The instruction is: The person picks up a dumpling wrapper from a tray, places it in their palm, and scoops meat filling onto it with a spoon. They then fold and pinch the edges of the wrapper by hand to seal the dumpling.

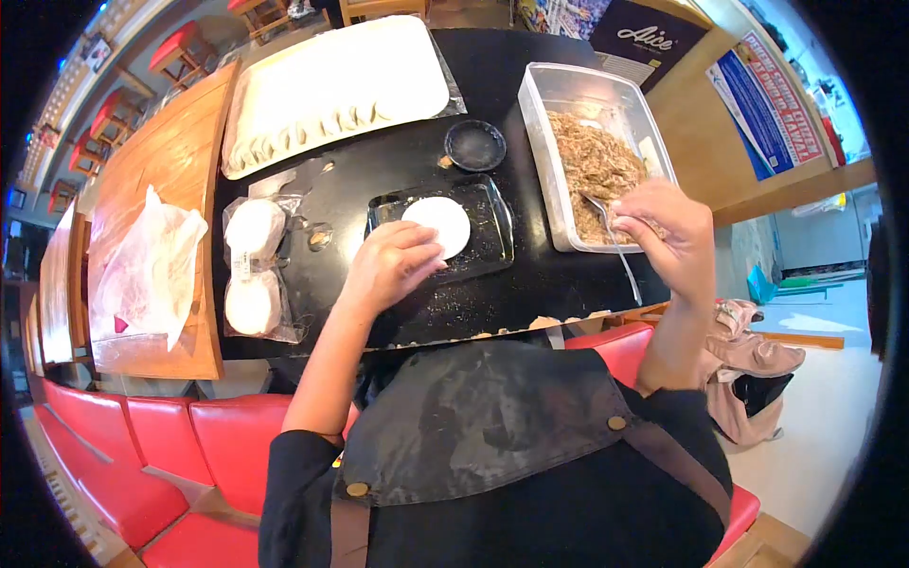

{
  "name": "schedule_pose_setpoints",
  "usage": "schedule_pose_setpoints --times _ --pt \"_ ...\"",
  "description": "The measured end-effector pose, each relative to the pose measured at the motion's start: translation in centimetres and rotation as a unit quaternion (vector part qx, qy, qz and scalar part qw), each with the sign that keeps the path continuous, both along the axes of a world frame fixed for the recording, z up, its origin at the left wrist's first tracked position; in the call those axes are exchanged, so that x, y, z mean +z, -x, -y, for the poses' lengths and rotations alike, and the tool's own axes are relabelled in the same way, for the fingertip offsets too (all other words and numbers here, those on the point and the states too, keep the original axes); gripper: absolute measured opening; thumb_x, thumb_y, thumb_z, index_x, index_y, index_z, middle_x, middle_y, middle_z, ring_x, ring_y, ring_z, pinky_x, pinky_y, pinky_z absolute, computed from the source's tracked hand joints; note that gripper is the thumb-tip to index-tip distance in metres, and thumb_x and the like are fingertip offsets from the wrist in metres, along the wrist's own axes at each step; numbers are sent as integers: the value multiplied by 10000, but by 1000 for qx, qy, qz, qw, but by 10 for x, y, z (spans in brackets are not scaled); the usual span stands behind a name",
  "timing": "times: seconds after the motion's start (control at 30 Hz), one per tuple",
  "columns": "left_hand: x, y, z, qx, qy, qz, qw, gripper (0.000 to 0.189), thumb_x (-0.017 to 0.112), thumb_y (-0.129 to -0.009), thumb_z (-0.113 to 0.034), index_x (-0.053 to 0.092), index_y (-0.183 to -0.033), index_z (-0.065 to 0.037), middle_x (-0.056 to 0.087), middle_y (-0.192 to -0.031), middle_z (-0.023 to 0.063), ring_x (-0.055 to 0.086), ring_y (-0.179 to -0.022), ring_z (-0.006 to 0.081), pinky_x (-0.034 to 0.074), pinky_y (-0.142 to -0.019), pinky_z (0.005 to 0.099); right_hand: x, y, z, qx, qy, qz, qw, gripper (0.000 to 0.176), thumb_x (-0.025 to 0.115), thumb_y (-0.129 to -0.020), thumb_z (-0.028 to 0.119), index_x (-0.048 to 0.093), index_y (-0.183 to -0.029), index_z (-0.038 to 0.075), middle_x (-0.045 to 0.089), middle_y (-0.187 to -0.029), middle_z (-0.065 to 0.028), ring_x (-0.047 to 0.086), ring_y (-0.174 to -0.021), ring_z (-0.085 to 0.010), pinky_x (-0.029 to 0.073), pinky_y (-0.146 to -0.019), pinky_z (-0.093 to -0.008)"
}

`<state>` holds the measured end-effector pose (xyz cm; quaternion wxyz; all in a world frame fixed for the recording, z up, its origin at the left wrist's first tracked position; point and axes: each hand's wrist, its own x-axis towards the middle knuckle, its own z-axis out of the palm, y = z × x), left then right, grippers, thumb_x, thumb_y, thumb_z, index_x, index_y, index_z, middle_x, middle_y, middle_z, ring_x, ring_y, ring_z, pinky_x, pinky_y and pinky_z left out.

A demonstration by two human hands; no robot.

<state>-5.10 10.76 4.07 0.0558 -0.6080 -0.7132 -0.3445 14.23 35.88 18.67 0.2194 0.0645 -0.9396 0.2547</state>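
A round white dumpling wrapper [447,220] shows over a black rectangular tray [492,257]. My left hand [398,257] is closed at the wrapper's near left edge, with bent fingers overlapping it. On the right, a clear plastic box [557,213] holds brown shredded filling [589,156]. My right hand [670,227] is over the box's near right corner, thumb and fingers pinched together at the neck of a metal fork [625,270]. The fork's head touches the filling and its handle slants out past the near wall.
A small black bowl [475,145] stands behind the tray. Folded dumplings [312,130] line the near side of a large white tray [331,71]. Packs of round wrappers [254,305] lie left. A wooden table [156,350] carries a plastic bag [151,265]. Red seats [241,435] adjoin the table.
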Motion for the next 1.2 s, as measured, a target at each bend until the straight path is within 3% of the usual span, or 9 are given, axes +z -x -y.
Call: schedule_pose_setpoints --times 0.07,0.13,0.2,0.27,0.43,0.63,0.83,1.2 --pt "7 4 0 -12 14 28 999 177 741 -672 -174 679 -811 -82 655 -903 68 606 -912 254 493 -769 355 -22 -16 10 -134 125 -43 982 87 699 -692 20 665 -771 9 646 -752 -109 618 -732 -227 465 -653 -288" --pt "11 9 1 -35 43 47 997 192 741 -665 -172 682 -825 -83 656 -915 62 604 -913 257 493 -776 356 -30 -18 36 -141 133 -22 981 65 714 -695 46 674 -739 19 660 -753 -93 622 -704 -215 476 -648 -295" --pt "17 11 1 -41 56 48 996 195 739 -661 -167 683 -829 -85 656 -927 59 604 -909 262 492 -778 357 -39 -9 62 -17 159 -45 986 79 719 -693 62 668 -739 23 654 -741 -91 622 -706 -220 483 -659 -309" --pt "24 9 1 -47 65 34 996 190 733 -661 -157 684 -832 -89 655 -936 62 602 -911 263 490 -782 355 -48 4 81 36 218 -28 975 101 717 -690 60 660 -764 22 646 -740 -94 619 -709 -232 485 -667 -329" --pt "18 13 1 -57 63 25 996 188 732 -661 -147 683 -833 -88 654 -939 67 601 -912 268 486 -787 359 -96 47 78 25 169 19 985 108 673 -746 118 634 -765 19 636 -766 -94 589 -722 -268 461 -680 -346" --pt "17 19 1 -72 64 67 993 206 727 -650 -117 688 -849 -89 655 -948 75 604 -905 267 482 -785 361 -130 77 86 43 170 29 984 148 698 -687 116 630 -793 38 618 -796 -89 546 -768 -272 442 -717 -355" --pt "18 21 1 -85 65 72 992 185 710 -666 -96 686 -849 -80 656 -940 80 607 -896 270 483 -780 360 -141 83 88 45 139 29 989 172 715 -645 82 626 -789 46 605 -830 -61 527 -829 -262 430 -760 -354" --pt "16 21 7 -69 61 77 993 138 688 -703 -94 678 -838 -66 660 -921 85 628 -862 261 510 -740 343 -146 85 85 49 117 -8 992 143 702 -663 77 604 -760 41 595 -813 -43 528 -795 -248 436 -733 -343"
